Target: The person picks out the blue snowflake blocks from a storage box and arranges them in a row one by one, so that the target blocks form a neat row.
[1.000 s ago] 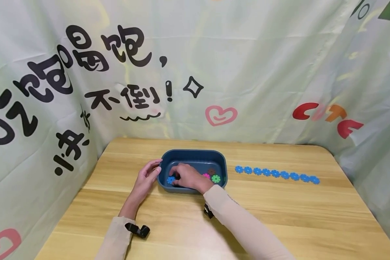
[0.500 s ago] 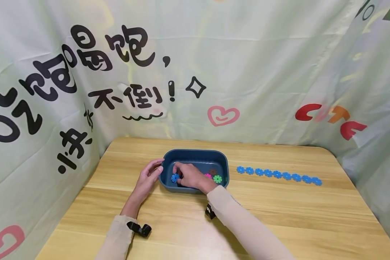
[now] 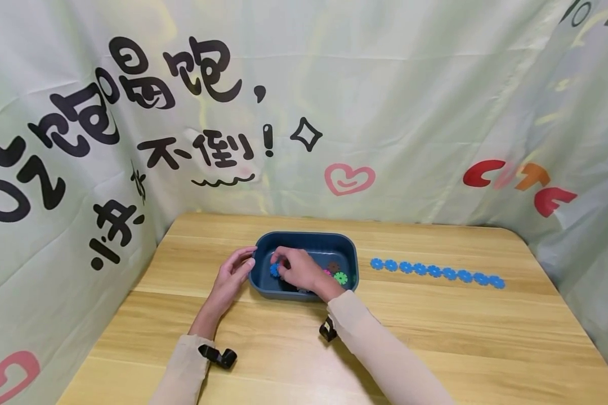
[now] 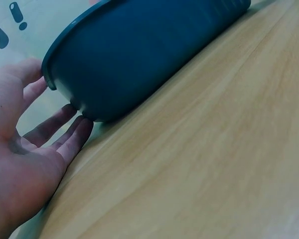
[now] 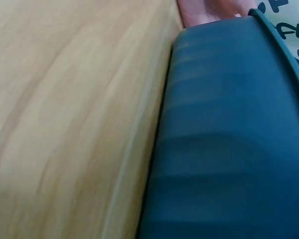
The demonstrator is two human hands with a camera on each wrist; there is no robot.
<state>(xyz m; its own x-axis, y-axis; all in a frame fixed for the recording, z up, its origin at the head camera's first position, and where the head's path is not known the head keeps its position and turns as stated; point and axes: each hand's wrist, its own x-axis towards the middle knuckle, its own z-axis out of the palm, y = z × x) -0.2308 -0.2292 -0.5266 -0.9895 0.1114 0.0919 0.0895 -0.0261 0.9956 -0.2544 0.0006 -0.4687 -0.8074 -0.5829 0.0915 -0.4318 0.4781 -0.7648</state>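
My right hand (image 3: pixel 304 271) reaches into the dark blue plastic bin (image 3: pixel 352 253). Its thumb and forefinger pinch a blue snowflake disc (image 3: pixel 275 270) near the bin's left end. A green snowflake disc (image 3: pixel 340 278), a brown one (image 3: pixel 333 266) and a partly covered pink one lie at the bin's right end. My left hand (image 3: pixel 228 281) rests against the left end of the bin, its fingers loosely extended. In the left wrist view, fingertips (image 4: pixel 82 124) touch the bin's outer wall, with another finger up at the rim. The right wrist view shows the bin's long side, my right hand hidden.
Right of the bin, several blue snowflake discs (image 3: pixel 434 271) lie in one line on the wooden table (image 3: pixel 436 332). A printed curtain (image 3: pixel 410 112) hangs behind the table and along its sides. Each wrist carries a small black camera (image 3: pixel 218 356).
The blue disc has risen slightly from the bin floor into my right fingers. The left hand stays at the bin's end. The whole view has shifted a little.
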